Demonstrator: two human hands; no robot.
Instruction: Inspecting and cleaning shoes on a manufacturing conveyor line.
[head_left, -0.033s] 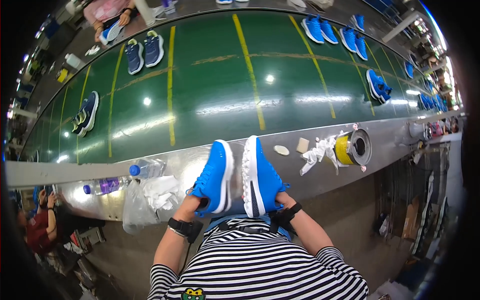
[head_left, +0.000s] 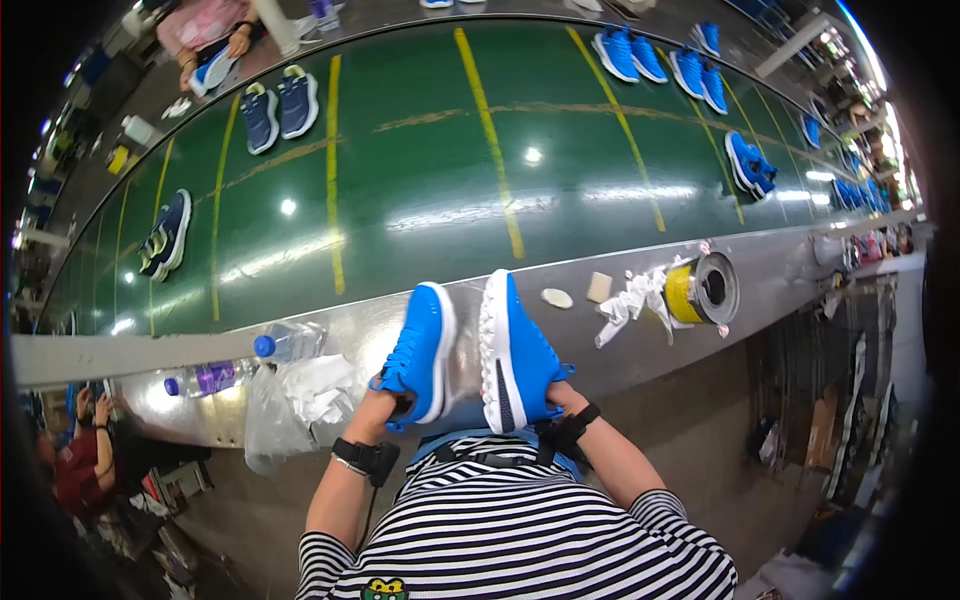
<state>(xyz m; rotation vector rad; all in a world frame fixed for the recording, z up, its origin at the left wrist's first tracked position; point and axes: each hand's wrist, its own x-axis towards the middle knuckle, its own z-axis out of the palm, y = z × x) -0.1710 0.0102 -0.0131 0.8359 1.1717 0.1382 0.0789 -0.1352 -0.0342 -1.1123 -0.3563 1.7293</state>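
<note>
I hold a pair of blue sneakers with white soles up in front of my waist, toes pointing away from me. My left hand (head_left: pixel 375 408) grips the left sneaker (head_left: pixel 418 345) at its heel opening, its fingers mostly hidden by the shoe. At the heel of the right sneaker (head_left: pixel 527 350) is my right hand (head_left: pixel 567 398), closed on it with the fingers out of sight. The right sneaker is tilted, so its bumpy white sole shows toward the left one. A narrow gap separates the two shoes.
Beyond a metal ledge (head_left: pixel 460 290) runs a green conveyor belt (head_left: pixel 420 150) with yellow lines, carrying navy sneakers (head_left: pixel 280 108) and blue sneakers (head_left: pixel 630 55). On the ledge are bottles (head_left: pixel 290 342), crumpled paper (head_left: pixel 318 388) and a yellow can (head_left: pixel 700 290). A co-worker (head_left: pixel 205 35) handles a shoe opposite.
My view has turned slightly, so the belt and ledge sit a little further left. Both hands keep hold of the sneakers, which have barely moved.
</note>
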